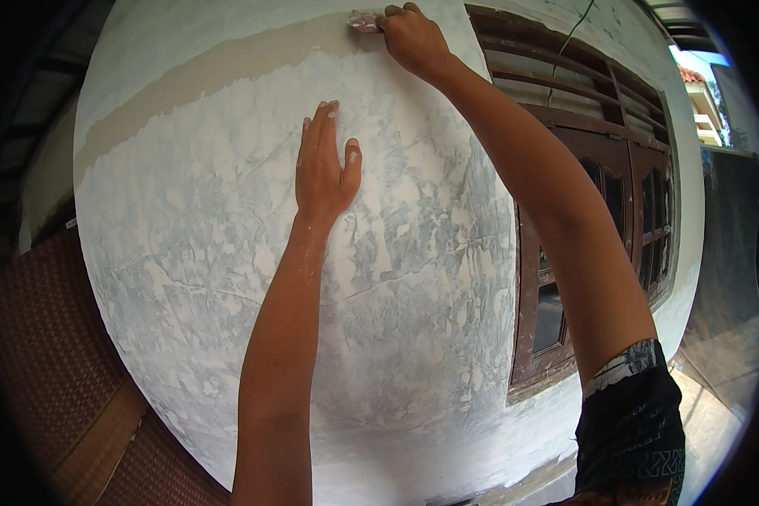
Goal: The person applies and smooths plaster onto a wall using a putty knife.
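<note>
My right hand point(416, 40) reaches high up and is closed around a small putty knife point(365, 21) smeared with whitish paste. The blade is at the wall, by the right end of a beige-grey band point(202, 78) that runs along the upper wall. Lower and to the left, my left hand point(323, 173) is open against the wall point(396, 244), fingers stretched upward and thumb apart. White smears mark its fingertips and wrist. Patchy white and grey filler covers the wall, and thin cracks cross it.
Right of the wall patch is a brown wooden window point(603, 143) with slatted vents above, and a thin dark cable point(572, 38) hangs across it. A brown woven panel point(42, 337) stands at the left. A dark panel point(729, 253) is at the far right.
</note>
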{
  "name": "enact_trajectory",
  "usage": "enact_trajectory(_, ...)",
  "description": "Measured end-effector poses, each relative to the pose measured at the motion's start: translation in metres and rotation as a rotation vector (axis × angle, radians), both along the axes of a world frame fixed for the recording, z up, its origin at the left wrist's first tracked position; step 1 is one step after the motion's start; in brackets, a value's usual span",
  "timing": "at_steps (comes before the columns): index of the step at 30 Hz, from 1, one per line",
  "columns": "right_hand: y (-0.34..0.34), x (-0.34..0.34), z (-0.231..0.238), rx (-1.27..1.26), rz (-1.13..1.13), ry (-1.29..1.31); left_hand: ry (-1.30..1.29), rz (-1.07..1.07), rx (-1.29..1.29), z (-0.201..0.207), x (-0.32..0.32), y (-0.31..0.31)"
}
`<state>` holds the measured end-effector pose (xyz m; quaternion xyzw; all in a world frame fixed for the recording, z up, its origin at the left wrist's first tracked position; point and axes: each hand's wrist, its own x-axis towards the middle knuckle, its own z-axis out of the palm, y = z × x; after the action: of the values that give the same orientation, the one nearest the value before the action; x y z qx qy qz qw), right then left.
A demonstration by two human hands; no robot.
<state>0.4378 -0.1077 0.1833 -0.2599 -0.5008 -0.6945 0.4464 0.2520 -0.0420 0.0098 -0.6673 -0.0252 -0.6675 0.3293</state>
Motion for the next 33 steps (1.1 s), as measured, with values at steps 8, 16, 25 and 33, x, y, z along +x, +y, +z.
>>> enact_trajectory(8,0.001,-0.005,-0.06,-0.175,-0.078,-0.045,-0.001,-0.031,-0.017,0.0,-0.005,0.003)
enact_trajectory(16,-0.019,0.004,-0.011,-0.049,-0.094,0.047,-0.012,-0.021,0.006,0.003,0.007,0.0)
enact_trajectory(25,-0.004,-0.006,-0.095,-0.228,-0.039,-0.068,-0.004,0.029,-0.033,-0.001,-0.009,0.002)
enact_trajectory(33,-0.007,0.013,0.005,-0.105,-0.055,0.08,-0.015,-0.004,-0.009,0.002,0.008,-0.003)
